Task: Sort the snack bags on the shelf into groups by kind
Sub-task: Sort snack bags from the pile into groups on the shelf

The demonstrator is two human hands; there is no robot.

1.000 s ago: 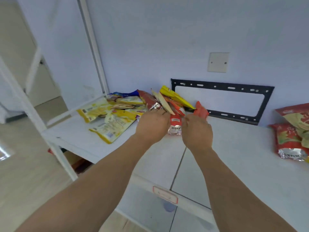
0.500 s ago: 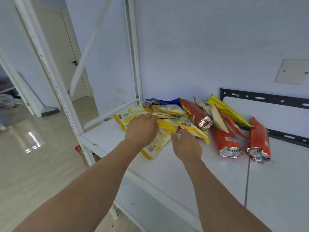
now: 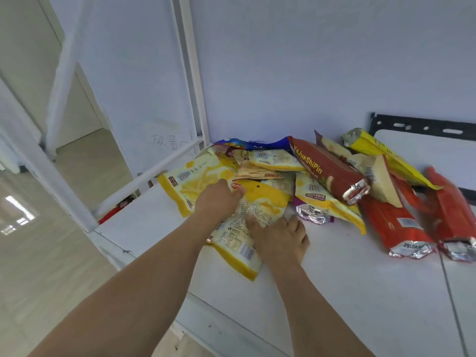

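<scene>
A heap of snack bags lies at the left end of the white shelf (image 3: 347, 284). At its front is a large yellow snack bag (image 3: 262, 202), printed back upward. My left hand (image 3: 215, 202) grips its upper left part, thumb lying on top and fingers curled out of sight. My right hand (image 3: 282, 237) pinches its right edge, thumb pressed on the print. A second yellow bag (image 3: 189, 182) lies behind to the left. Small pale bags (image 3: 275, 159), a dark red bag (image 3: 331, 170), a long yellow bag (image 3: 386, 153) and orange-red bags (image 3: 396, 224) lie to the right.
White shelf posts (image 3: 193, 73) and a low rail bound the shelf's left end. A black metal bracket (image 3: 425, 124) hangs on the wall behind the bags. A blue bag (image 3: 257, 144) and a purple bag with a foil end (image 3: 313, 215) sit in the heap.
My view has swung left and closer to the heap. Both hands left the red bags and moved left onto the front yellow bag, which they now hold.
</scene>
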